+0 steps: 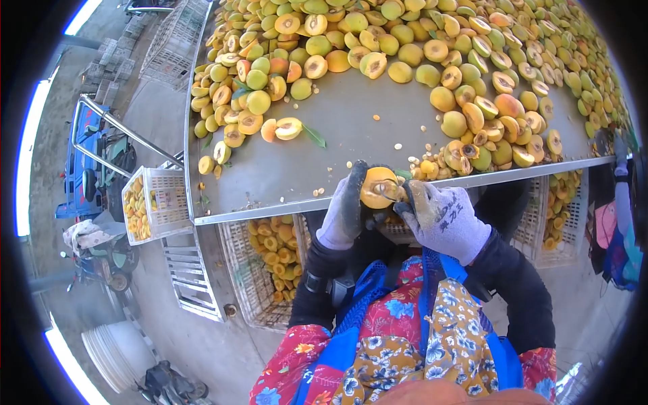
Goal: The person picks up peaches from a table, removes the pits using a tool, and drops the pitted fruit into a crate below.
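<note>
Both my hands wear pale gloves with dark, dirty fingers and meet at the metal table's (283, 210) front edge. Held in my left hand (346, 206) is a halved yellow fruit (379, 187), its cut face showing. My right hand (439, 212) is closed at the fruit's right side, with a thin metal tool, partly hidden by the fingers, reaching into the cut face. Small fruit scraps and pits (428, 167) lie on the table just beyond my hands.
Heaps of whole and halved fruit (405, 34) cover the table's far part. Crates of halves stand at the left corner (169, 196) and below the edge (239, 270), (533, 223). A co-worker's sleeve (622, 196) shows at far right. Stacked white tubs (118, 354) stand lower left.
</note>
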{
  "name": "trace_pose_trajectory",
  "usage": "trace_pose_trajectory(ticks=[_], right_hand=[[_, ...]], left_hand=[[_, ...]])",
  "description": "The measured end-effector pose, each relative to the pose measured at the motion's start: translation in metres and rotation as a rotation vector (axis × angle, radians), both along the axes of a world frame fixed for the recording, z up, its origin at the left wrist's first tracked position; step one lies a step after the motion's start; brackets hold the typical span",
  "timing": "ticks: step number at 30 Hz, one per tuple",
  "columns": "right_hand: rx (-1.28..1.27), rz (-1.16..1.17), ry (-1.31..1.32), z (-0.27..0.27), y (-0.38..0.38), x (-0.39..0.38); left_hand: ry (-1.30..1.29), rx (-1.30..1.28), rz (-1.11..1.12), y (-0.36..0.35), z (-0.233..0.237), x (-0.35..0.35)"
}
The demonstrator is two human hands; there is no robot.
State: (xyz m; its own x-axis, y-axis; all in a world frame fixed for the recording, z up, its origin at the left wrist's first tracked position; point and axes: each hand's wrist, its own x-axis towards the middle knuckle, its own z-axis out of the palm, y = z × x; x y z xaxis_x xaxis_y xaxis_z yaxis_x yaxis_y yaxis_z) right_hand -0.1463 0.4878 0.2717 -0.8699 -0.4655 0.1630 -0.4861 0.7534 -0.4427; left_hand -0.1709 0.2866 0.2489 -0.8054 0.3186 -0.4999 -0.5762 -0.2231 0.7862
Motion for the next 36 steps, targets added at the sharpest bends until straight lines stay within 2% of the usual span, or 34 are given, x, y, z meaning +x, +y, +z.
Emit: trace_pose_trajectory(ticks=[4,6,8,9,10,11,13,16,19,22,25,28,31,34,36], right_hand=[[0.074,0.032,-0.012,-0.002,0.004,0.009],[0.082,0.069,-0.028,-0.010,0.007,0.013],[0.117,0.100,-0.065,-0.013,0.008,0.016],[0.148,0.112,-0.094,-0.014,0.009,0.017],[0.178,0.124,-0.125,-0.014,0.009,0.019],[0.105,0.106,-0.176,-0.017,0.008,0.022],[-0.041,0.069,-0.273,-0.022,0.006,0.024],[-0.293,0.183,-0.284,-0.012,0.008,0.021],[-0.195,0.295,-0.082,-0.037,0.013,0.022],[-0.011,0.304,0.165,-0.037,0.014,0.024],[-0.893,-0.257,-1.406,-0.005,0.008,0.020],[-0.928,-0.247,-1.370,-0.002,0.009,0.020],[-0.821,-0.206,-1.260,-0.001,0.011,0.019],[-0.917,-0.282,-1.474,-0.011,0.015,0.021],[-1.102,-0.244,-1.569,-0.013,0.021,0.021]], left_hand=[[0.057,-0.053,0.051,0.013,0.003,0.013],[0.859,-0.568,0.097,0.016,-0.019,0.019],[1.241,-0.838,0.096,0.016,-0.028,0.024],[1.219,-0.852,0.074,0.016,-0.025,0.026],[1.091,-0.800,0.074,0.018,-0.024,0.028],[0.964,-0.750,0.081,0.019,-0.023,0.029],[0.505,-0.510,0.134,0.026,-0.025,0.028],[0.608,-0.555,0.218,0.035,-0.008,0.032],[0.605,-0.681,0.188,0.040,-0.007,0.034],[0.656,-0.802,0.181,0.045,-0.008,0.035],[0.809,-0.837,0.276,0.053,-0.020,0.038],[0.914,-0.795,0.299,0.054,-0.020,0.034],[0.842,-0.779,0.105,0.046,-0.037,0.031],[0.478,-0.613,-0.056,0.043,-0.039,0.025],[0.578,-0.621,0.002,0.044,-0.042,0.031]])
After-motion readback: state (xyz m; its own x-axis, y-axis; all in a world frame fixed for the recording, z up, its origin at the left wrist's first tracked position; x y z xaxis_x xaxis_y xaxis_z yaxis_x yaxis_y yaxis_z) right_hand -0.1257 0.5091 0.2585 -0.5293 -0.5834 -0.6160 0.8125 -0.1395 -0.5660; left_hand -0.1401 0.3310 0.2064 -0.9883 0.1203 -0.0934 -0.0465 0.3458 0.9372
